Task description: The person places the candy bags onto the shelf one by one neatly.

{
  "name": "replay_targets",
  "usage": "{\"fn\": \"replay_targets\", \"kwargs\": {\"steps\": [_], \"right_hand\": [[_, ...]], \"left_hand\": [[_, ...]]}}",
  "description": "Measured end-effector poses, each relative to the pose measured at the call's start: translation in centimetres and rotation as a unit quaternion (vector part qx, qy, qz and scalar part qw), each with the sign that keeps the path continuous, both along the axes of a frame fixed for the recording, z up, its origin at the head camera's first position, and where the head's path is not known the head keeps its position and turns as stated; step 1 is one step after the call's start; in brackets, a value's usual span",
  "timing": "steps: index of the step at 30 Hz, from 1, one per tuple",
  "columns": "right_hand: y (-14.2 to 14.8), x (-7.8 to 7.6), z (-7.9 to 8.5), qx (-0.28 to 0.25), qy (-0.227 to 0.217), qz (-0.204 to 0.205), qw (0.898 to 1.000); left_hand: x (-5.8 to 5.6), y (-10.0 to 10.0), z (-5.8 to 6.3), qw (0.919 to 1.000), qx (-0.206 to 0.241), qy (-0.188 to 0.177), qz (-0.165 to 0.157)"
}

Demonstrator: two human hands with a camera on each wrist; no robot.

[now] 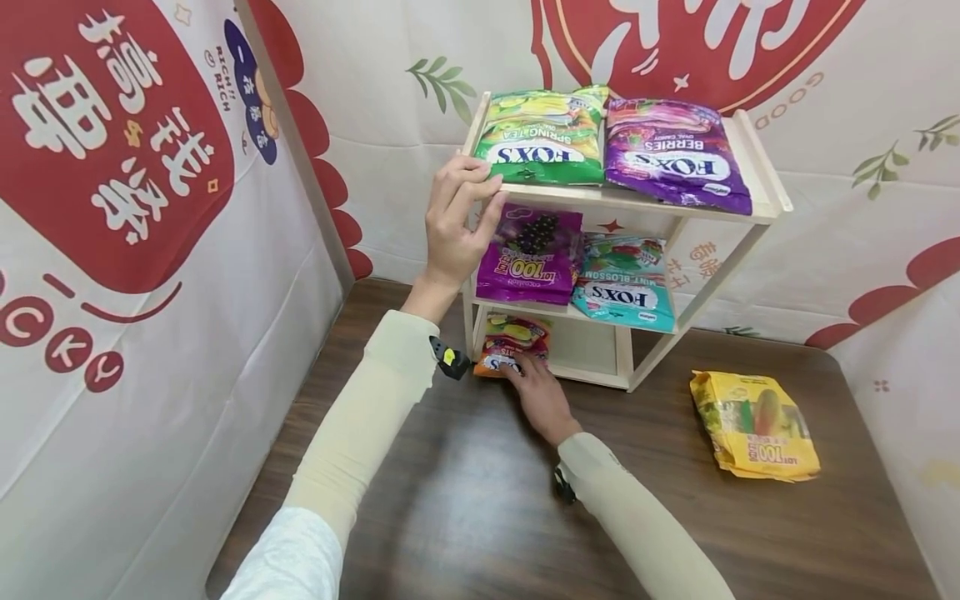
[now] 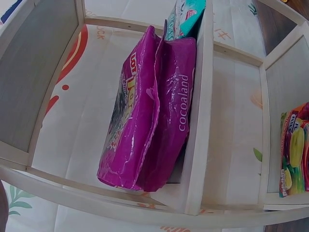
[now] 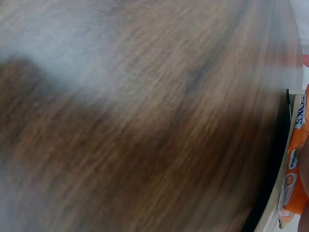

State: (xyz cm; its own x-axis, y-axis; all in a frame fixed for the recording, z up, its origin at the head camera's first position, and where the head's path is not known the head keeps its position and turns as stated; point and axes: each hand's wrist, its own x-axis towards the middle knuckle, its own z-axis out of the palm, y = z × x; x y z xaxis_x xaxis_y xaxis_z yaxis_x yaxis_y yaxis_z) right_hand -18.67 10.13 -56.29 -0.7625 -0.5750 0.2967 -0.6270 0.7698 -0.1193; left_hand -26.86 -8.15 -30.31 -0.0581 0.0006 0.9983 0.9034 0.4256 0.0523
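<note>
At the top left corner of a small three-tier wooden shelf (image 1: 555, 196), my left hand (image 1: 459, 218) grips the frame, fingers over the top board beside a green Fox's Spring Tea candy bag (image 1: 543, 137). My right hand (image 1: 542, 396) reaches to the lowest tier, its fingers resting on an orange and red Fox's candy bag (image 1: 517, 332). That bag's orange edge (image 3: 295, 164) shows at the right of the right wrist view. A purple Cocoaland candy bag (image 2: 145, 116) sits on the middle tier, with a teal Fox's Mint Blossom bag (image 1: 626, 283) beside it.
A purple Fox's Berries bag (image 1: 675, 150) lies on the top tier, its front hanging past the board's edge. Right of the shelf, a yellow candy bag (image 1: 756, 427) lies on the dark wooden table (image 1: 450, 500). Printed cloth walls (image 1: 300, 250) surround the table.
</note>
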Motion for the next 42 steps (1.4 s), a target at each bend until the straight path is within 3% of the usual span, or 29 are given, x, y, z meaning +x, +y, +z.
{"fn": "replay_targets", "kwargs": {"steps": [5,11,19,26,30,42], "right_hand": [[-0.1,-0.4,0.3,-0.015,-0.003,0.007,1.0],[-0.7,-0.2,0.5,0.003,-0.002,-0.024,1.0],[-2.8,2.8,0.1,0.061,0.009,-0.054,0.997],[-4.0,4.4,0.1,0.028,0.035,-0.094,0.995],[-4.0,4.6,-0.1,0.011,0.043,-0.103,0.994],[-3.1,3.9,-1.2,0.01,-0.007,-0.095,0.995]], "left_hand": [[0.1,-0.1,0.0,1.0,0.002,-0.001,0.002],[0.1,0.0,0.1,1.0,0.001,-0.005,-0.007],[0.0,0.0,-0.1,1.0,-0.002,-0.008,0.003],[-0.1,0.1,-0.1,1.0,-0.001,-0.002,0.001],[-0.2,0.0,-0.1,1.0,0.0,0.001,0.004],[-0.1,0.1,-0.1,1.0,-0.002,-0.005,0.005]]}}
